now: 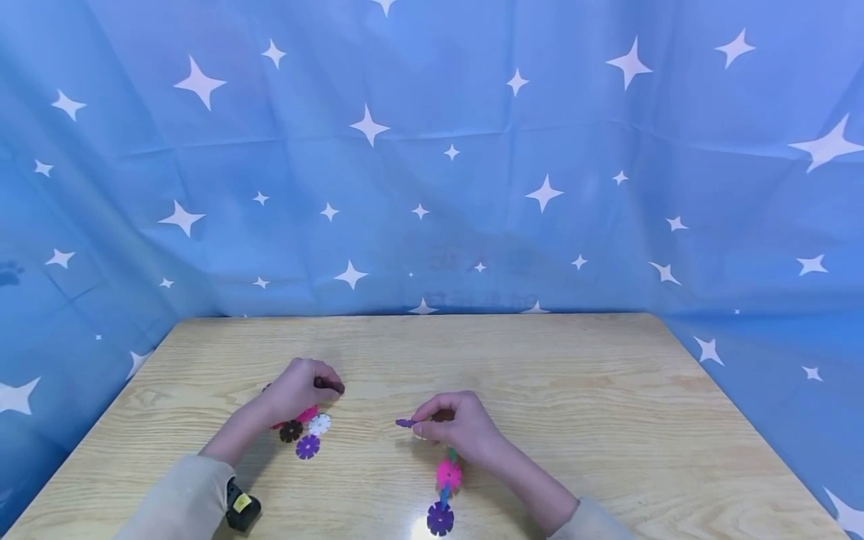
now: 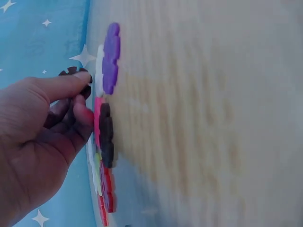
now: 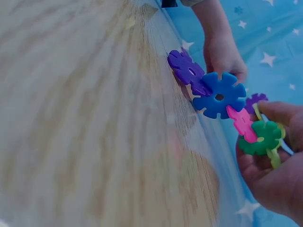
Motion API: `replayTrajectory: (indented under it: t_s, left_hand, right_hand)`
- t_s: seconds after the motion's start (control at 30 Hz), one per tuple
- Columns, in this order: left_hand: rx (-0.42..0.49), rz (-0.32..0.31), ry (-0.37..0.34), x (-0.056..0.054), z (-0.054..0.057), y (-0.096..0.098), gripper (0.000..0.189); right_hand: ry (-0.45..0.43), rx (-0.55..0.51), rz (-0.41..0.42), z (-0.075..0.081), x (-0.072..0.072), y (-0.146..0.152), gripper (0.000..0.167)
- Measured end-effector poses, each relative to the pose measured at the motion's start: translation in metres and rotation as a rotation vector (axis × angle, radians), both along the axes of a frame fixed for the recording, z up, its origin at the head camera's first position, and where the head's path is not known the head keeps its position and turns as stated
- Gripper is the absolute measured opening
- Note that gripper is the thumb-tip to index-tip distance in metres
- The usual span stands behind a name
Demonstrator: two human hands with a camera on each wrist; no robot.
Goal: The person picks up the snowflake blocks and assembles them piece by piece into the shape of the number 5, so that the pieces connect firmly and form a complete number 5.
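Note:
Between thumb and fingers, my left hand (image 1: 297, 391) pinches a dark brown notched plastic disc (image 2: 72, 70), raised above a group of loose discs. In that group I see a purple disc (image 1: 307, 447), a white disc (image 1: 319, 424), a black disc (image 1: 291, 430) and a pink disc (image 1: 307, 414); the hand partly covers the rest. My right hand (image 1: 467, 429) holds a chain of interlocked discs. Hanging from it are a green disc (image 3: 261, 138), a pink disc (image 3: 242, 124), a blue disc (image 3: 220, 97) and a purple end disc (image 1: 440, 519). Another purple disc (image 1: 405, 423) sticks out at the fingertips.
The wooden table (image 1: 574, 375) reaches back to a blue curtain (image 1: 459, 90) with white stars. A black device (image 1: 241, 507) with a yellow label is at the left wrist. Red discs (image 2: 108, 187) lie at the near end of the loose group in the left wrist view.

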State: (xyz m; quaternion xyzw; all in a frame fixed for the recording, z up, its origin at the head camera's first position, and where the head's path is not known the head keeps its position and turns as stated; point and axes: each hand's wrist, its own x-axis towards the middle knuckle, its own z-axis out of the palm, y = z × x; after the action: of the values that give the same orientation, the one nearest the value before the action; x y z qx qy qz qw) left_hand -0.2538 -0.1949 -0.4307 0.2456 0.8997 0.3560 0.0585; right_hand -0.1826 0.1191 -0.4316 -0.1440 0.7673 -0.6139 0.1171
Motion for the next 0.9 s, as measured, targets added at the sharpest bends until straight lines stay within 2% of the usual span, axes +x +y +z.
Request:
replayTrajectory:
  t_s: [0.2, 0.4, 0.53, 0.77, 0.9]
  left_hand:
    - [0.034, 0.000, -0.003, 0.007, 0.006, 0.005, 0.010]
    - [0.141, -0.037, -0.104, 0.017, 0.012, 0.016, 0.023]
    - [0.187, -0.045, -0.123, 0.025, 0.015, 0.024, 0.030]
    - [0.266, -0.070, -0.159, 0.037, 0.016, 0.038, 0.029]
    - [0.312, -0.093, -0.204, 0.043, 0.015, 0.045, 0.025]
  right_hand:
    - [0.003, 0.007, 0.001, 0.000, -0.001, 0.001, 0.012]
    - [-0.007, -0.007, 0.002, -0.001, -0.002, 0.000, 0.011]
    - [-0.011, -0.019, 0.004, -0.001, -0.002, -0.001, 0.010]
    - [-0.012, -0.020, -0.001, 0.000, -0.003, -0.002, 0.011]
    - [-0.006, -0.024, 0.005, 0.000, -0.003, -0.002, 0.011]
